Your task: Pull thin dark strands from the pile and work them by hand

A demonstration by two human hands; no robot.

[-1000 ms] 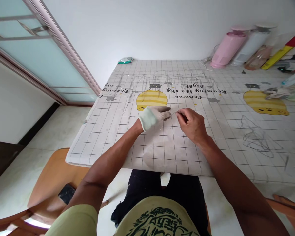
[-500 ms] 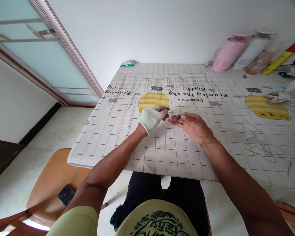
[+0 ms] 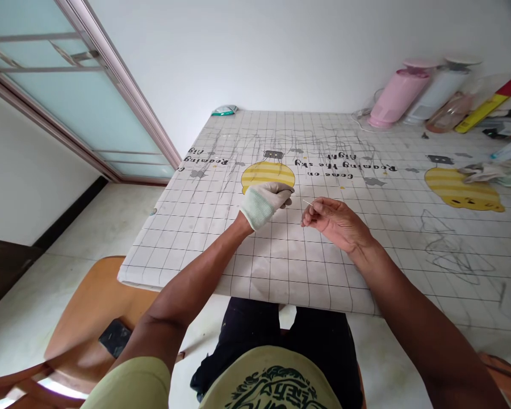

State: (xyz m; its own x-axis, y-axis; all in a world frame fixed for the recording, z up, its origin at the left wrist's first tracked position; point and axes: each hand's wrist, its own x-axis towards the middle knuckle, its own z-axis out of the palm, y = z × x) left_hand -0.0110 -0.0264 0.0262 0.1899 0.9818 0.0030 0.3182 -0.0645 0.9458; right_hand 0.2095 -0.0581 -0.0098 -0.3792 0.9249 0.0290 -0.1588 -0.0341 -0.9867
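Note:
My left hand (image 3: 267,203) wears a pale knitted work glove with grey fingers. Its fingers are pinched together over the tablecloth, and what they hold, if anything, is too small to make out. Bare and a little to the right, my right hand (image 3: 334,221) pinches a thin, light needle-like piece (image 3: 307,202) between thumb and forefinger. This piece points up and left, toward the gloved fingertips, with a small gap between. Both hands are over the checked tablecloth (image 3: 281,255), near a printed yellow striped bear (image 3: 267,170).
Along the back right stand a pink cylinder (image 3: 400,96), a white cylinder (image 3: 434,94), a bottle (image 3: 449,113) and a yellow-red box (image 3: 491,105). A second glove (image 3: 491,170) lies at the right. A green packet (image 3: 225,110) rests at the back left corner. A phone (image 3: 115,337) lies on a wooden chair (image 3: 80,307).
My right hand has drawn slightly right and down, away from the gloved hand, and its fingers have curled in more. The gloved hand stays almost where it was.

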